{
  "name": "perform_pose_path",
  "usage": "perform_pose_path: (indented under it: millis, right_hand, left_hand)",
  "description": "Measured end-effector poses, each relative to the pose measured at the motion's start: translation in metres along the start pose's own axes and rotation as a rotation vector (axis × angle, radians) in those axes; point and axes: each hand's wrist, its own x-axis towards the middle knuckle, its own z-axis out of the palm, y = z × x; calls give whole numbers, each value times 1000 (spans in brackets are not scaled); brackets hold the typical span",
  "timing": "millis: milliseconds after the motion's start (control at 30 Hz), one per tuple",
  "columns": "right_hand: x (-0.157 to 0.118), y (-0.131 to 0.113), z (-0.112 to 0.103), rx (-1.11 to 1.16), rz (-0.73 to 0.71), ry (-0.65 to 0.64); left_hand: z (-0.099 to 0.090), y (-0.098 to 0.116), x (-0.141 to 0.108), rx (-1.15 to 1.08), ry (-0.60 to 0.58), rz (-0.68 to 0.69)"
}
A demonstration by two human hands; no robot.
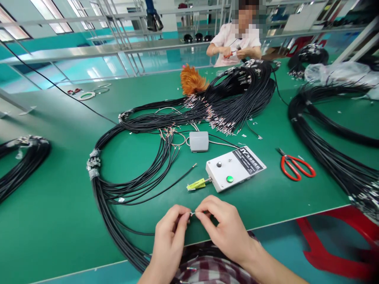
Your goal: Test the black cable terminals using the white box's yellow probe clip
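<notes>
Near the table's front edge, my left hand (172,232) pinches the end of a black cable (133,230) that comes in from the left bundle. Fine pale wire shows between the two hands. My right hand (223,227) pinches the other side of that wire, its fingertips a small gap from the left ones. Just beyond the hands lies a white box (235,167) with a green button, a dark knob and a yellow-green clip (196,185) on its left side. A large loop of black cables (102,205) curves round on the left.
Red-handled scissors (296,165) lie right of the box. Behind it are a grey block (199,141), a cable heap (251,94) and an orange fluffy thing (192,80). More cable bundles (322,138) lie at the right. A person (237,43) works across the green table (68,232).
</notes>
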Motion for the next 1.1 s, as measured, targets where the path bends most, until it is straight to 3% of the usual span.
perform_pose_path:
  millis: [67,167,433,500,600,700,900,1000,1100]
  right_hand:
    - [0,2,-4,-115,-38,51]
    - [3,0,-6,-332,-130,61]
    - [21,1,-6,-539,-534,-153]
    - [21,4,-12,-552,-514,-134]
    - [19,4,-19,-557,-404,-81]
    - [16,-3,-15,-540,-349,-42]
    - [22,-12,3,-589,-435,-94]
    - [28,-7,-7,-603,-475,-102]
    - [38,1,-21,-662,-458,-9]
  left_hand:
    - [0,-2,3,-45,-18,-85]
    - [0,-3,7,-65,-44,-105]
    - [-11,3,9,128,-182,208]
    - [-14,4,11,112,-170,158]
    - [-16,5,15,22,-130,-28]
    - [-15,6,19,-105,-138,-152]
    - [-13,6,22,-156,-181,-151]
    - [-15,6,23,-115,-182,-156]
    - [-17,7,26,-110,-152,-171]
